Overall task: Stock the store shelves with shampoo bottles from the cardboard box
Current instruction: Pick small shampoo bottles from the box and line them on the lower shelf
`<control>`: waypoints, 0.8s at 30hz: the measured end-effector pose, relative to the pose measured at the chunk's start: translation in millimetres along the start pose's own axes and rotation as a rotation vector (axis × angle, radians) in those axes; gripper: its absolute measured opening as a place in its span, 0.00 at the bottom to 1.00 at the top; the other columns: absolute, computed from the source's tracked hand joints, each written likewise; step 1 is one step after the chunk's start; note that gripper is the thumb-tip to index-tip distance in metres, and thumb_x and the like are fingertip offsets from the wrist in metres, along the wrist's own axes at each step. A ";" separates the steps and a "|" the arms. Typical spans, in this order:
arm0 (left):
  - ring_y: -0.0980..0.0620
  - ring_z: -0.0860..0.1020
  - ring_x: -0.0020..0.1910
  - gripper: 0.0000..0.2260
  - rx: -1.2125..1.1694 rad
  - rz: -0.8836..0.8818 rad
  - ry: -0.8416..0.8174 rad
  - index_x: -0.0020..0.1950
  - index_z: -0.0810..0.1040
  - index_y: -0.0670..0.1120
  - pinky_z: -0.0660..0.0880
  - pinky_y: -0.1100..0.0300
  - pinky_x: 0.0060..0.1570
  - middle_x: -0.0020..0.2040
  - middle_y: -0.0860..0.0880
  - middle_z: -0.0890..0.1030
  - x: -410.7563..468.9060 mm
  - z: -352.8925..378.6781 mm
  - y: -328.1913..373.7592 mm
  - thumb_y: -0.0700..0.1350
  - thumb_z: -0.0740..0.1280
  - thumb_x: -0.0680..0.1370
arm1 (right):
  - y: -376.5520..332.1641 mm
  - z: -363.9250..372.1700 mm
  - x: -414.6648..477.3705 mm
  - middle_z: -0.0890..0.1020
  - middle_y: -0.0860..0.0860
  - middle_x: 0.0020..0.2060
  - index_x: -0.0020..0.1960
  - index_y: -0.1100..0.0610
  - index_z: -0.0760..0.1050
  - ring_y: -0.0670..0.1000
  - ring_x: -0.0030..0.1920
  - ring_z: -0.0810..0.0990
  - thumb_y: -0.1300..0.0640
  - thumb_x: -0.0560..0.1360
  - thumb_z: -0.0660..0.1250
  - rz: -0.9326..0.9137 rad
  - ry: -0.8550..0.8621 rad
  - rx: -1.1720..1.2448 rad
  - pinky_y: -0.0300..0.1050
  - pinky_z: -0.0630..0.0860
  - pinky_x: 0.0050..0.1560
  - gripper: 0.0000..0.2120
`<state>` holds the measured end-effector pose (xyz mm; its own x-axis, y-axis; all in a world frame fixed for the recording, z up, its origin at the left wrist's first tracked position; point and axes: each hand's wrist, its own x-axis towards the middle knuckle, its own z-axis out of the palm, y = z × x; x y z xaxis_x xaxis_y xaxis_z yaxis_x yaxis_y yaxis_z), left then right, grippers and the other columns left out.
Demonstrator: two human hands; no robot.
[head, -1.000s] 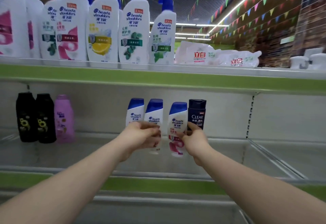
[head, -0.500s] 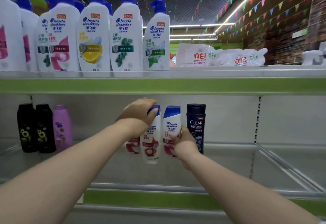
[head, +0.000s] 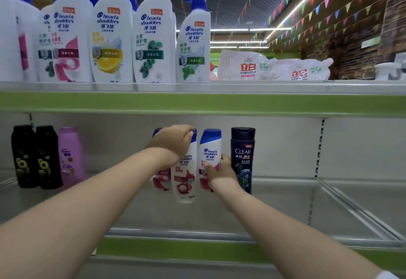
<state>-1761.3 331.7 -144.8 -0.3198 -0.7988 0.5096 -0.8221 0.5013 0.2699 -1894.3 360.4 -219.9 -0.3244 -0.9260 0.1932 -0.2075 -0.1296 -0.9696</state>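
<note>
Left hand grips the cap of a white bottle, second spot left of the dark bottle. Right hand wraps the other white bottle, just left of it. Risk I see: right fingers touch the dark bottle, so a shove tips it.
</note>
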 end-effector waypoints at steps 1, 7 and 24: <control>0.47 0.72 0.61 0.17 -0.004 0.003 0.004 0.65 0.73 0.50 0.66 0.56 0.59 0.63 0.49 0.76 -0.6 -0.1 0.1 0.48 0.49 0.82 | -1.1 0.9 1.0 0.77 0.50 0.42 0.60 0.57 0.66 0.46 0.36 0.76 0.57 0.78 0.62 -0.005 0.006 0.002 0.30 0.71 0.23 0.12; 0.50 0.71 0.64 0.18 0.018 0.033 0.015 0.69 0.70 0.49 0.62 0.54 0.68 0.67 0.50 0.74 -3.3 -1.3 4.3 0.47 0.49 0.83 | -6.9 10.1 8.1 0.78 0.55 0.51 0.61 0.58 0.65 0.56 0.49 0.79 0.49 0.77 0.62 0.040 0.078 -0.043 0.52 0.77 0.53 0.18; 0.52 0.52 0.77 0.23 -0.134 -0.036 0.035 0.77 0.54 0.46 0.51 0.61 0.71 0.78 0.48 0.53 -42.3 -7.2 -20.1 0.43 0.53 0.82 | -11.8 12.0 -22.0 0.75 0.51 0.42 0.55 0.57 0.71 0.49 0.39 0.70 0.59 0.75 0.62 0.350 0.040 0.007 0.44 0.66 0.43 0.09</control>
<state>-1727.8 357.9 -165.9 -0.2724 -0.8062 0.5252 -0.7620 0.5141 0.3938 -1873.6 378.0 -214.5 -0.4104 -0.9002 -0.1458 -0.0713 0.1910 -0.9790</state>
